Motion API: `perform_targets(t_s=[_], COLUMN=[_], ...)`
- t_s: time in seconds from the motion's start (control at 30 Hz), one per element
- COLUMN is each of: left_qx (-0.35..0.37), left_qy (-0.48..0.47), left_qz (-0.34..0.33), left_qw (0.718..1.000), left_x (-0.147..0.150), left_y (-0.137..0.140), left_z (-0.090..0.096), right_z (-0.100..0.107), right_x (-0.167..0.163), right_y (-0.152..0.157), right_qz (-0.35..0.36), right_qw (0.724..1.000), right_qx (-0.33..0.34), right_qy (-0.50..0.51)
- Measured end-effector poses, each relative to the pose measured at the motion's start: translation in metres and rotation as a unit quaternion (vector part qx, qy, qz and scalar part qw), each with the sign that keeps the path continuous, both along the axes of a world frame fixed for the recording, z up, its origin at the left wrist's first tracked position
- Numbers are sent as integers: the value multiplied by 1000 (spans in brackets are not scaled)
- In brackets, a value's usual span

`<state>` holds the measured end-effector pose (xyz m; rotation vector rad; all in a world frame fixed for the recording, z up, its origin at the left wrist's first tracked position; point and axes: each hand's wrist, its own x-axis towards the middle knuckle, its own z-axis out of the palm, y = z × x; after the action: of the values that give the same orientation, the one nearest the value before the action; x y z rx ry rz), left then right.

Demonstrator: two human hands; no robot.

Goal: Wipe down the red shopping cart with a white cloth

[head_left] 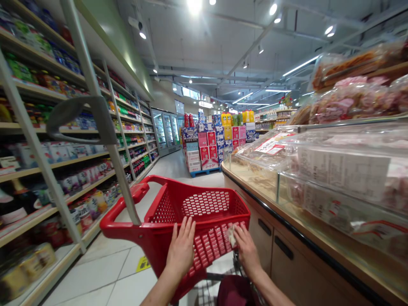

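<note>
Supermarket aisle [172, 168]: cart [153, 233] lengthwise across, handle [110, 213] leftward; left hand [181, 248] outspread, right hand [245, 246] around pale wad [231, 236]

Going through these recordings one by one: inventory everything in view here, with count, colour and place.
Shopping cart: one, red, centre
Pale wad: one, off-white, cloth or tissue, at cart's near side
Metal pole: one, grey, with handle, left of centre
Shelving: several tiers, beige, stocked with multicoloured goods, left
Glass-door coolers: several, back left
Stacked boxes: many, multicoloured, beyond cart
Pallet: one visible, blue, beneath boxes
Display counter: one, light brown, black edging, right
Packaged foods: many, mostly clear wrapping, on counter
Floor mark: one, yellow, lower left
Ceiling lights: many, white, overhead
Left grip: one bare hand, spread on cart's side
Right grip: one bare hand, holding wad against cart
</note>
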<state>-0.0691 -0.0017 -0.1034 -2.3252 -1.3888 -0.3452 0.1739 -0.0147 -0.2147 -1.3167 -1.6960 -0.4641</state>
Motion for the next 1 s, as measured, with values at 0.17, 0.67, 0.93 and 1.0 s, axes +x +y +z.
perform_targets(t_s=[0.17,0.67,0.93,1.0], left_qx=[10,20,73,73], left_qy=[-5,4,-8,-4], left_qz=[2,-5,24,0], left_qw=[1000,1000,997,997], left_x=[-1,-46,-58,-63], left_y=[-4,-3,-8,-9], left_z=[-6,14,8,9], right_z=[31,17,50,45], right_x=[-28,-66,-86,-91], right_y=[7,8,12,7], right_qz=[82,191,188,223], right_qw=[996,966,967,952], right_qx=[13,-38,-2,-29], right_qy=[-45,-170,-170,-209])
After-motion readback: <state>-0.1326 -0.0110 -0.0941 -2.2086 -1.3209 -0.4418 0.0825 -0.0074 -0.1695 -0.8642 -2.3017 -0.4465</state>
